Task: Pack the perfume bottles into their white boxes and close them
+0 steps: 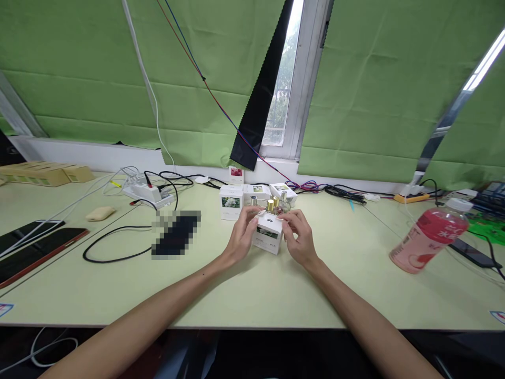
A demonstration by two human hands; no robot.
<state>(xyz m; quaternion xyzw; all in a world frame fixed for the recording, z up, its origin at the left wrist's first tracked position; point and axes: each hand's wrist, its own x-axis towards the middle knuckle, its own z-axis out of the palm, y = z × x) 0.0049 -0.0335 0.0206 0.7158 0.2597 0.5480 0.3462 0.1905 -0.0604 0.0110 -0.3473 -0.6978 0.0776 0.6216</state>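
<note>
A small white carton (267, 242) with a white-flower picture on its front is tilted slightly between my hands, above the table's middle. My left hand (241, 237) pinches its upper left edge, thumb in front. On the opposite side, my right hand (299, 237) has its fingertips closed at the upper right edge. The carton's top shows a dark spot, and small flaps seem to stick out at both sides. Just behind it stand several small glass bottles with gold and silver caps (270, 204), partly hidden by the carton and my fingers.
Behind the bottles are more white flower-printed boxes (231, 202). A pink drink bottle (430, 237) leans at the right. Phones (41, 252), a pale case (100, 213), a power strip (152, 195) and loose cables occupy the left. More cables (345, 193) run along the wall.
</note>
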